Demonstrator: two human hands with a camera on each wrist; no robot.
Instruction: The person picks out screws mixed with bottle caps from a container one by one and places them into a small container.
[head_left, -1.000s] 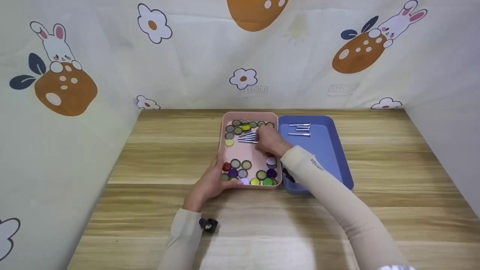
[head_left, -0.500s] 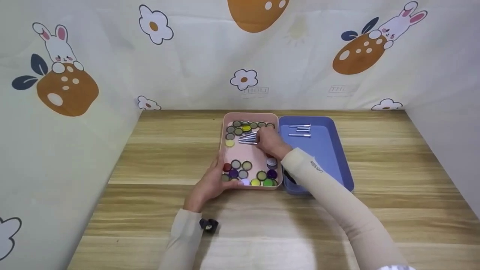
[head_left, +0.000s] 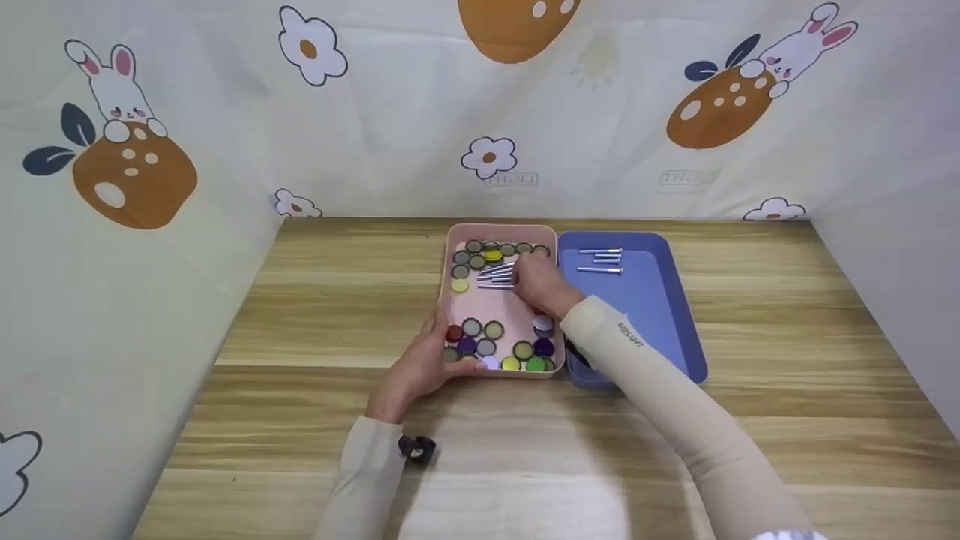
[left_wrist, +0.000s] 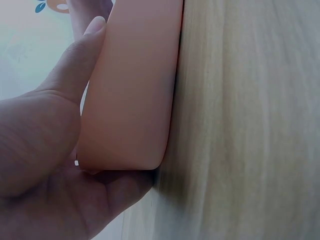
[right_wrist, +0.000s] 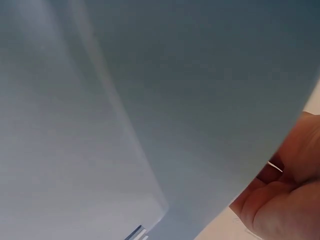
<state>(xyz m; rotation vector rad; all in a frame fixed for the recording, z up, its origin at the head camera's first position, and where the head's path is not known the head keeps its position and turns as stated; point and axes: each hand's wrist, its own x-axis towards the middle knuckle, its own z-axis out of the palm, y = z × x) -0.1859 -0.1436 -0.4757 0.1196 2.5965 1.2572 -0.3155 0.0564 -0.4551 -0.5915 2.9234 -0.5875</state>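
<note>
My left hand holds the near left corner of a pink tray; in the left wrist view its thumb lies along the tray's wall. Over the upper part of that tray, my right hand reaches down with bent fingers to a bunch of silver screws. Its fingertips are hidden, so whether they pinch a screw does not show. In the right wrist view the blue tray's wall covers part of the right hand.
Bottle caps in several colours lie along the pink tray's ends and sides. A blue tray stands against its right side, with several silver screws near the far end. Behind the wooden table hangs a printed cloth.
The screws beside the right hand have shifted slightly. Both hands and both trays stay in nearly the same places.
</note>
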